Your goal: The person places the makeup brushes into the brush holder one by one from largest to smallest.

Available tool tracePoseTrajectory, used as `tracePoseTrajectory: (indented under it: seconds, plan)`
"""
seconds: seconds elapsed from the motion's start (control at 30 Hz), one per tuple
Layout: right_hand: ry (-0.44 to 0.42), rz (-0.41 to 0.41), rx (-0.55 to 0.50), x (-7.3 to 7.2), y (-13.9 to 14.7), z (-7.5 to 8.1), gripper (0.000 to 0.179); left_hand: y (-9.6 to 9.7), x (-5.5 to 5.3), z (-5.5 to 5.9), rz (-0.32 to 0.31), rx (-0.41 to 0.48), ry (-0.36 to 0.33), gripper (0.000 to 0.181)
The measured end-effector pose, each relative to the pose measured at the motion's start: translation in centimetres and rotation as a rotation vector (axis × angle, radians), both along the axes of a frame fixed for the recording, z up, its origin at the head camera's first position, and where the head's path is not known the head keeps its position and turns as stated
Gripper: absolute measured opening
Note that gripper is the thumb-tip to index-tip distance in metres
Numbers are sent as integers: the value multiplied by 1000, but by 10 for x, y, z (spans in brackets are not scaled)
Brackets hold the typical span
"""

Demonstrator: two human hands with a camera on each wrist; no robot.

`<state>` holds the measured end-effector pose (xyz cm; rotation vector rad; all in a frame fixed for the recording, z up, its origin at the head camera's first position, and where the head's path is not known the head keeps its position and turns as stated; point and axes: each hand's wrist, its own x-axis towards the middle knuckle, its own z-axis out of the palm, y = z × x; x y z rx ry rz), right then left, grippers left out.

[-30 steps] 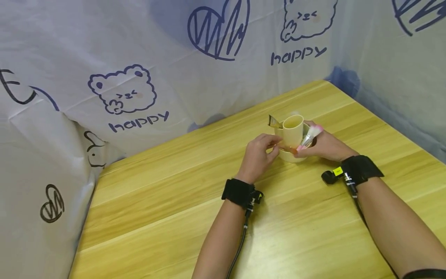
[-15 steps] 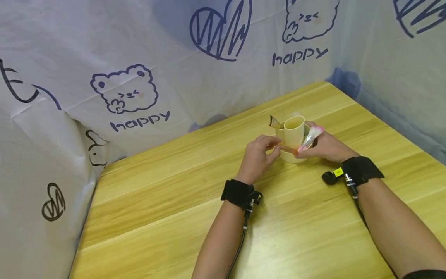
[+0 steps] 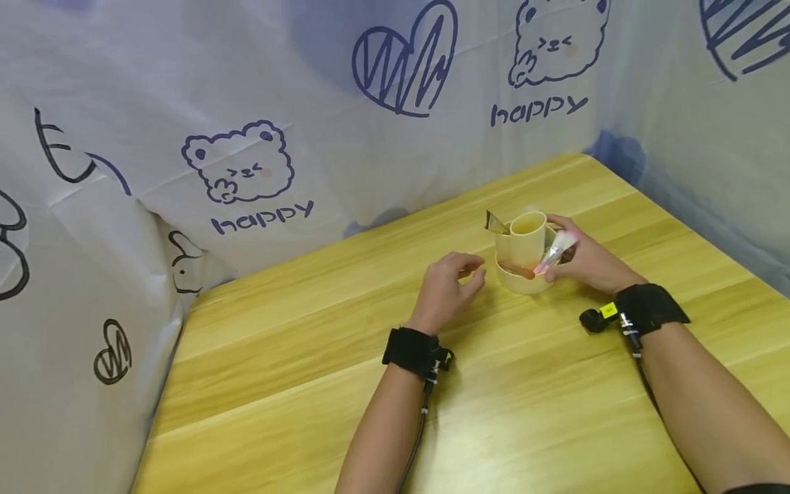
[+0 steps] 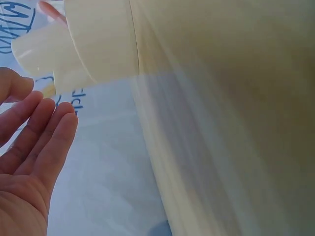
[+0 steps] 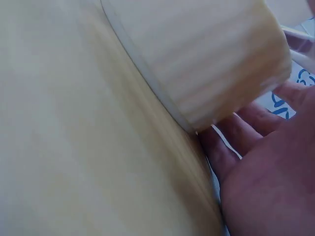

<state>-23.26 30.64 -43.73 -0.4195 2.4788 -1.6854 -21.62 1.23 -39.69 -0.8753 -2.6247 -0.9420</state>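
A cream round brush holder (image 3: 527, 237) with a tall cup part and a low rim stands upright on the table. Leaning in its right side is a makeup brush (image 3: 557, 250) with pale bristles and a pink end. A brush with an orange end (image 3: 518, 269) lies across the front of the low part. Another flat, dark-edged tip (image 3: 494, 223) sticks up at the back left. My left hand (image 3: 447, 288) is just left of the holder, apart from it, with nothing in its fingers (image 4: 64, 128). My right hand (image 3: 589, 261) grips the holder's right side, its fingers (image 5: 248, 123) partly hidden behind.
The wooden table (image 3: 278, 370) runs up to a white cloth wall (image 3: 345, 158) with drawings at the back and left. A second cloth wall (image 3: 710, 137) stands on the right. Cables trail from the black wrist straps (image 3: 412, 351).
My left hand has let go of the orange-ended brush and drawn back to the left. My right hand stays at the holder. The head view has shifted slightly.
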Motion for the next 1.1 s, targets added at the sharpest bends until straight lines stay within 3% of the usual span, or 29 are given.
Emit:
tracePoseTrajectory:
  seconds: [0.13,0.3,0.43,0.67,0.87,0.97,1.1]
  plan:
    - [36,10,-94,-1,11,1,81,-9,-4,0,10,-12,26,24]
    - [62,-44,-188,0,21,6,64,-24,-10,7,25,-83,49,23]
    - [43,-98,-164,-1,22,10,60,-38,-15,13,52,-135,42,25]
    - [34,-83,-148,-4,18,16,59,-58,-22,18,87,-189,52,27]
    - [67,-101,-67,-5,27,20,60,-71,-24,19,96,-233,81,28]
    - [86,-137,-22,-9,37,29,61,-80,-26,22,125,-263,113,30]
    - [91,-182,60,-16,45,55,61,-94,-30,29,186,-286,143,33]
